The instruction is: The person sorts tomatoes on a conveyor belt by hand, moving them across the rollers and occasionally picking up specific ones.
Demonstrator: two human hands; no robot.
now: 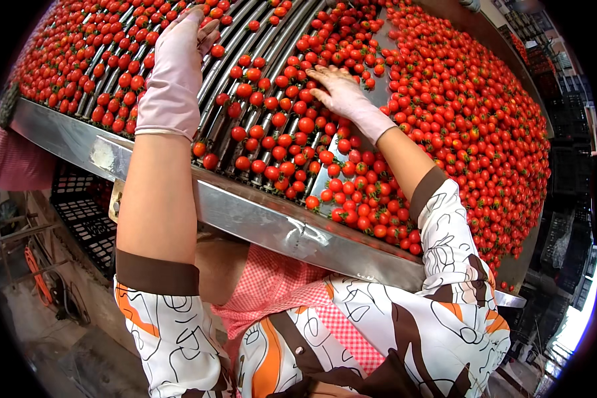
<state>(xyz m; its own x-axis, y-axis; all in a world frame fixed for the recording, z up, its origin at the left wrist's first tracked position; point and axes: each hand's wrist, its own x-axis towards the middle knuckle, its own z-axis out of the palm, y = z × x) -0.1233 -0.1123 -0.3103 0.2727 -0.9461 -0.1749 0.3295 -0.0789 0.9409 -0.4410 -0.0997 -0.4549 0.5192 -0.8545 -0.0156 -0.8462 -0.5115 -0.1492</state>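
Note:
Many red cherry tomatoes [457,114], some with green stems, cover a metal roller conveyor [236,37] and the smooth metal surface to its right. My left hand [176,69], in a pale pink glove, reaches over the rollers at the upper left. Its fingers are partly bent and apart, and I see nothing held in them. My right hand [341,92], gloved alike, lies palm down with fingers spread at the right edge of the rollers. Its fingertips touch or hover just over tomatoes; what lies under the palm is hidden.
A metal rim [258,224] runs along the conveyor's front, close to my body. Below it at left stands a black plastic crate [87,219]. An orange cable [37,276] hangs near the floor. Pink checked cloth [20,161] shows at far left. Dark stacked crates [569,164] line the right.

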